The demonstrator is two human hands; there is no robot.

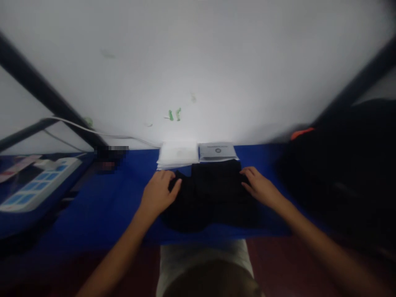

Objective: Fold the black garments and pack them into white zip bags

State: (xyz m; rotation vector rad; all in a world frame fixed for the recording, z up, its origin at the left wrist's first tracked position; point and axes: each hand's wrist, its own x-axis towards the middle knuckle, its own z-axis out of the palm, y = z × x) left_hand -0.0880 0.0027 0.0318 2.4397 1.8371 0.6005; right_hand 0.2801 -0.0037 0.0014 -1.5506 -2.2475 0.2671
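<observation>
A black cloth [216, 194], partly folded, lies on the blue table surface [123, 198] in front of me. My left hand [160, 190] is at the cloth's left edge, its fingers bent and the thumb apart from them, touching the fabric. At the upper right edge of the cloth is my right hand [258, 185], with fingers and thumb apart and the fingertips on the fabric. Neither hand is closed around the cloth. The dark fabric hides its inner folds.
Behind the cloth are a stack of white packets [178, 153] and a grey-and-white packet [218, 152]. A power strip [40, 185] sits at the left, with a white cable [117, 136] along the wall. A large black pile [343, 177] stands at the right.
</observation>
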